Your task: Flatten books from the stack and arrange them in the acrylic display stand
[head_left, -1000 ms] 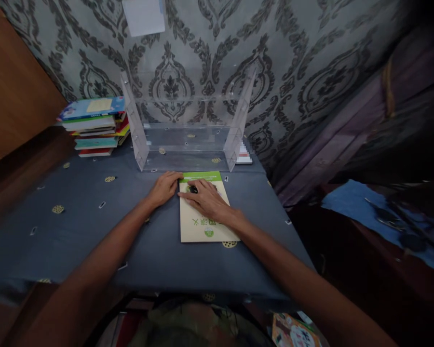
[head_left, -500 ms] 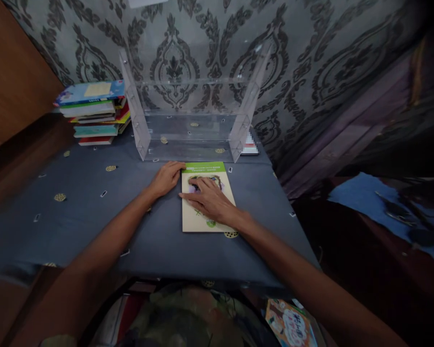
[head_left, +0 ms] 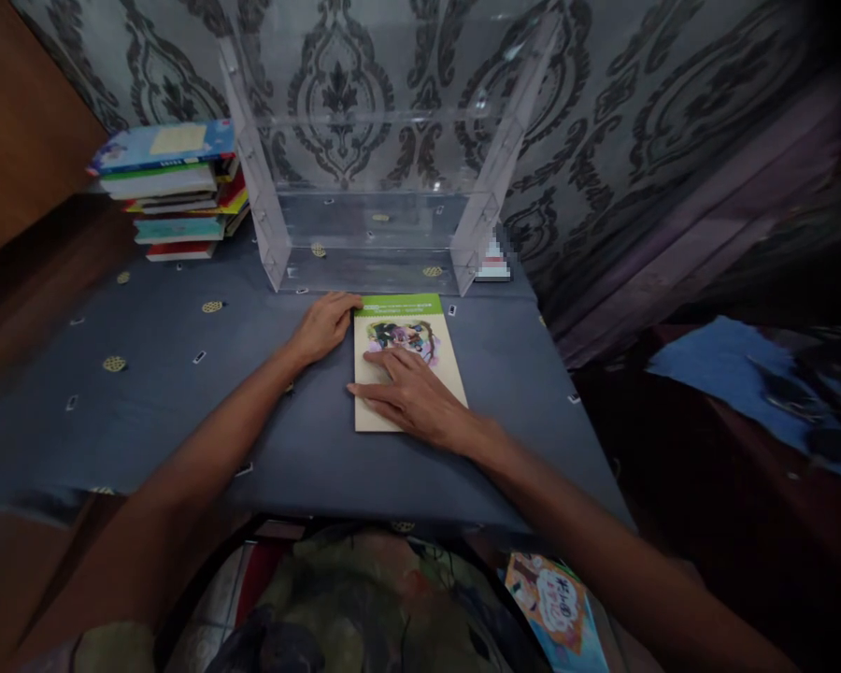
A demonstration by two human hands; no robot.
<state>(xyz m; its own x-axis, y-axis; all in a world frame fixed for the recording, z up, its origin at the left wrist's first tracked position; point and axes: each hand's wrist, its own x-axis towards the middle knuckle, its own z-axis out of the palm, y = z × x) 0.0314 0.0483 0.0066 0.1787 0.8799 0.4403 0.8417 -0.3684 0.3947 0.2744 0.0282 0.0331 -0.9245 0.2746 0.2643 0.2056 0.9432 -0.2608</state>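
A cream book (head_left: 375,411) with a green top band and a colourful picture lies flat on the dark blue tablecloth. At its upper left corner is my left hand (head_left: 324,327), its bent fingers closed on the edge. My right hand (head_left: 420,397) rests palm down across the middle and lower right of the cover, fingers outstretched with thumb and forefinger apart. It hides part of the cover.
Behind the book stands a clear acrylic rack (head_left: 375,271) against the patterned wall. A stack of books (head_left: 175,192) is at the back left. Below the table's front edge lies another colourful book (head_left: 557,608). Blue cloth (head_left: 729,374) lies at the right.
My right hand has slid down the cover towards me, uncovering more of the picture. The left hand keeps its place at the corner. The whole view has shifted slightly.
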